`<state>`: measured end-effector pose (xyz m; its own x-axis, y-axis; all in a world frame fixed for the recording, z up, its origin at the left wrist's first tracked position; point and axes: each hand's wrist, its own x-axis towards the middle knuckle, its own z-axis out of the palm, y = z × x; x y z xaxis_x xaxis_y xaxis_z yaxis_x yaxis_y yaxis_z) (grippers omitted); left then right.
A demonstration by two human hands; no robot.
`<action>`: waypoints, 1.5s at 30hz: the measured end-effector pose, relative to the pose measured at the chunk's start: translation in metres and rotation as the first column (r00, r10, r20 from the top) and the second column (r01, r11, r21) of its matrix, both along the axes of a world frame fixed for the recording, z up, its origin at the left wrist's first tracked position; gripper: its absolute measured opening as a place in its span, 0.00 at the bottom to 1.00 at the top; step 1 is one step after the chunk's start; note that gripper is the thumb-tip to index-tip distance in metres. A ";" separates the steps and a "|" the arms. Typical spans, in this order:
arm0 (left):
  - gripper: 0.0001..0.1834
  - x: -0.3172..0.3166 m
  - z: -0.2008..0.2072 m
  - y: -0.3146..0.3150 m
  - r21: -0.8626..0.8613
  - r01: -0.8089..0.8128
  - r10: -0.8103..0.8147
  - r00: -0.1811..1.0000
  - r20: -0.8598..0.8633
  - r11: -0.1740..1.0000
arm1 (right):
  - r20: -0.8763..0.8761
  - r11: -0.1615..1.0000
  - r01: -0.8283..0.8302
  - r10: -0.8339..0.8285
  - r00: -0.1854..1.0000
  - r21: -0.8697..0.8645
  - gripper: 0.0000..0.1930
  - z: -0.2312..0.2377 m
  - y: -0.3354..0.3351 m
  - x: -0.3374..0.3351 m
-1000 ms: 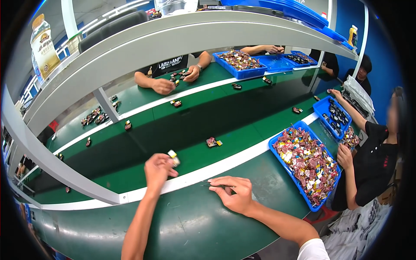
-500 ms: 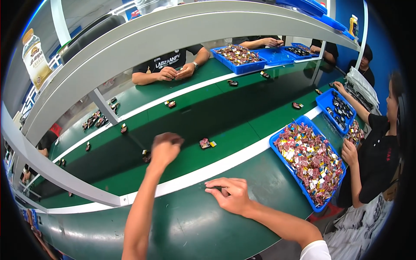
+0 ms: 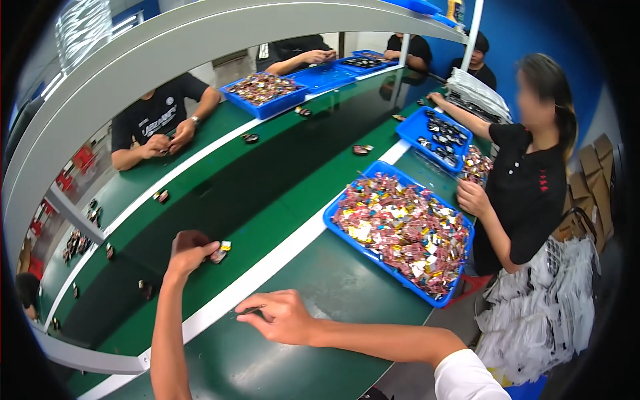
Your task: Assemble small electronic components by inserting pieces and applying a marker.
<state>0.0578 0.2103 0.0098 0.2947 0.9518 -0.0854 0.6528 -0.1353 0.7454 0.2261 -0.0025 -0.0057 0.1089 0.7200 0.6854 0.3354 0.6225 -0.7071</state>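
Observation:
Over the green conveyor belt (image 3: 267, 233), my left hand (image 3: 190, 253) has its thumb and fingers closed on a small dark, reddish piece with a yellow-and-white tag (image 3: 223, 252). That hand is slightly blurred and its fingers are partly hidden. Nearer to me, above the green tabletop, my right hand (image 3: 287, 317) pinches with thumb and forefinger. A thin dark sliver shows between those fingertips, too small to name. Similar small dark pieces lie spaced along the belt, one (image 3: 145, 288) left of my left hand and another (image 3: 362, 150) farther right.
A blue tray (image 3: 331, 223) heaped with small tagged packets stands on my right. Beyond it, a co-worker (image 3: 533, 173) reaches by a blue tray of dark pieces (image 3: 408, 137). Another person (image 3: 157, 123) works across the belt. A grey overhead frame (image 3: 133, 60) arches over the left.
My view has turned to the right. My left hand has reached the tagged piece that lay apart from it on the belt. My right hand stays pinched over the tabletop.

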 end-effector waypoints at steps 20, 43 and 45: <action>0.09 -0.045 0.011 -0.148 -0.478 -0.028 0.373 0.666 0.646 0.878 | -0.077 0.981 -0.045 0.031 0.997 -0.190 0.30 -0.008 -0.001 0.003; 0.07 -0.019 -0.017 -0.201 -0.148 -0.210 0.253 0.681 0.687 0.967 | -0.036 0.934 -0.098 0.091 0.995 -0.345 0.06 0.008 -0.008 0.001; 0.07 -0.020 -0.020 -0.200 -0.126 -0.208 0.236 0.686 0.688 0.970 | -0.005 0.937 -0.083 0.087 0.996 -0.339 0.06 0.008 -0.007 0.001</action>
<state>0.0383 0.0103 -0.0100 0.0641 0.9977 0.0223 -0.0435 -0.0195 0.9989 0.2267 -0.0094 0.0022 0.0311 0.9159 0.4001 0.3001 0.3733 -0.8779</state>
